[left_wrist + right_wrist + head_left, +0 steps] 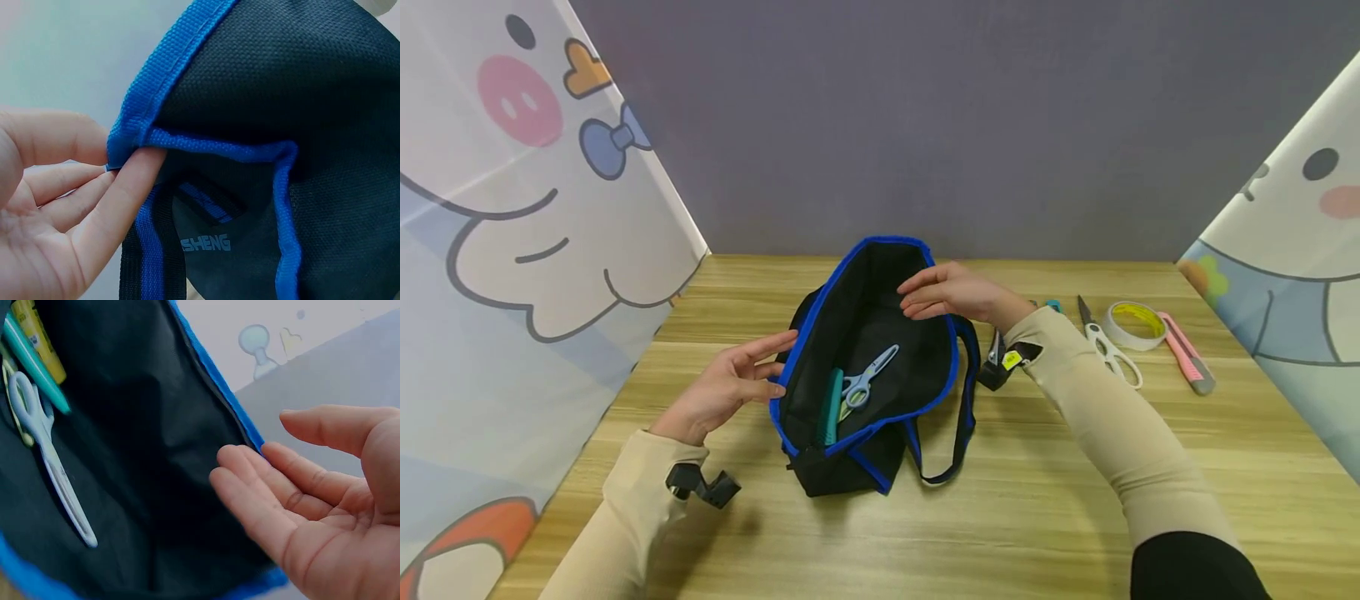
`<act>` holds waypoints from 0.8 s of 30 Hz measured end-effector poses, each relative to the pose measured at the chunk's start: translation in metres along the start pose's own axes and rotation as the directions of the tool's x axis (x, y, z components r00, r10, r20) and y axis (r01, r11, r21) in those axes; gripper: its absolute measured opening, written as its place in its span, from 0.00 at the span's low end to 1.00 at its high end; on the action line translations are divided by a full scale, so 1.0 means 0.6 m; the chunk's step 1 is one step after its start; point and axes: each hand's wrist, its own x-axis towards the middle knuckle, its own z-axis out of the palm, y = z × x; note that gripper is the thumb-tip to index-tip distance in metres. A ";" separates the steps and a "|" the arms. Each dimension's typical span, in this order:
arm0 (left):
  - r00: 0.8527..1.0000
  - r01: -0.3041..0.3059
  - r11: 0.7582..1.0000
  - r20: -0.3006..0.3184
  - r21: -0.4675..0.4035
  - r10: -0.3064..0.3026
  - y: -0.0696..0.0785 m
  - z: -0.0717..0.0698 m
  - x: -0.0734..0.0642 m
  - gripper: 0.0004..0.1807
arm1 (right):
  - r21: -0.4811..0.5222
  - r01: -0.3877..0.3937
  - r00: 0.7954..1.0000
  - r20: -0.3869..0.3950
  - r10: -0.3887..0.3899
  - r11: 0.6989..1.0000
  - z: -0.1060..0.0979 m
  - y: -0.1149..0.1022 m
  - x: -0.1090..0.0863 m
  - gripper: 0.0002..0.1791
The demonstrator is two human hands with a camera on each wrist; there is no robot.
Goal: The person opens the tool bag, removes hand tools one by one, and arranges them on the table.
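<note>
In the head view, we find the black bag left of the middle of the table, its far end towards the table's far edge. Our left hand has its fingers on the blue rim; our right hand hovers at the mouth, its fingers close together, holding nothing. We judge that we do best to spread the rim from both sides, since such soft walls may slump, and to steer clear of the tip of the pale-blue scissors beside the teal tool. Our right sleeve covers part of the table – behind it a teal bit is too hidden to name.

In the left wrist view, thumb and fingers pinch a corner of the rim; a light grip there should be enough. Below, lettering reads "SHENG", its start hard to make out.

In the right wrist view, the thumb stands apart from the straight fingers – whether they touch the rim we cannot tell. A yellow item in the bag is cut off by the picture's top edge, and a thin yellow-green piece is half covered by the scissors.
</note>
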 end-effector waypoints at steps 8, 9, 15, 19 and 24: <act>1.000 -0.012 1.000 0.011 0.001 0.012 0.003 0.003 -0.002 0.41 | -0.188 -0.151 0.988 -0.003 0.154 0.970 0.034 0.010 0.050 0.20; 1.000 -0.011 1.000 0.010 0.001 0.011 0.003 0.003 -0.002 0.41 | -0.205 -0.163 0.986 -0.012 0.164 0.965 0.036 0.012 0.056 0.20; 1.000 0.000 1.000 0.000 0.005 0.000 0.005 0.002 -0.003 0.41 | -0.347 -0.240 0.971 -0.089 0.223 0.907 0.049 0.030 0.086 0.17; 1.000 0.003 1.000 -0.009 0.010 -0.003 0.004 0.002 -0.003 0.40 | -0.455 -0.305 0.952 -0.142 0.270 0.837 0.054 0.044 0.097 0.17; 1.000 -0.001 1.000 -0.008 0.012 0.001 0.001 0.001 -0.004 0.40 | -0.525 -0.375 0.927 -0.232 0.295 0.764 0.050 0.059 0.100 0.17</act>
